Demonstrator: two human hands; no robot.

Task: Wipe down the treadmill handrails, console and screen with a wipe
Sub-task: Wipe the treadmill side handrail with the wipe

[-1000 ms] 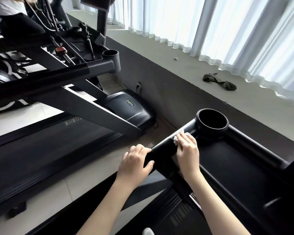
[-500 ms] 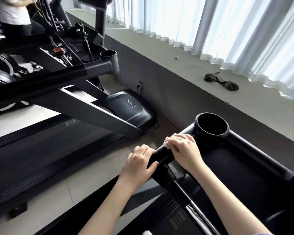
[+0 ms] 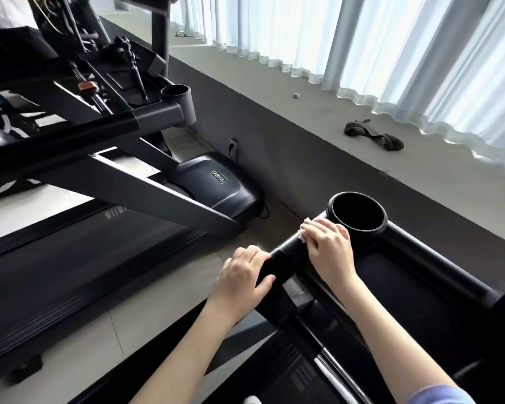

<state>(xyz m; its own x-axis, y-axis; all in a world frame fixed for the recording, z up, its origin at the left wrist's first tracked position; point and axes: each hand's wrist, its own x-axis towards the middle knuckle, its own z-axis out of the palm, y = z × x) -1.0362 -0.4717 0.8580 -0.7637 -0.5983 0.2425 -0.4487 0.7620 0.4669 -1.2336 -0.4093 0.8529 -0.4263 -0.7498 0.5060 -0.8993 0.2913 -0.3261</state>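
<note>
A black handrail (image 3: 287, 252) runs from the lower left up to a round cup holder (image 3: 357, 214) at the corner of the treadmill's console tray (image 3: 405, 287). My left hand (image 3: 242, 279) grips the handrail, fingers over the top and thumb underneath. My right hand (image 3: 328, 246) presses a white wipe (image 3: 303, 230) onto the rail just left of the cup holder; only a crumpled edge of the wipe shows past my fingers. The console screen is out of view.
A second treadmill (image 3: 158, 193) stands to the left, its own handrail and cup holder (image 3: 177, 93) at upper left. A grey ledge (image 3: 303, 118) under white curtains carries a dark strap (image 3: 373, 138). A person stands at the far upper left.
My right hand has slid the wipe along the rail toward the cup holder after dipping over the rail's far side. My left hand has kept its grip.
</note>
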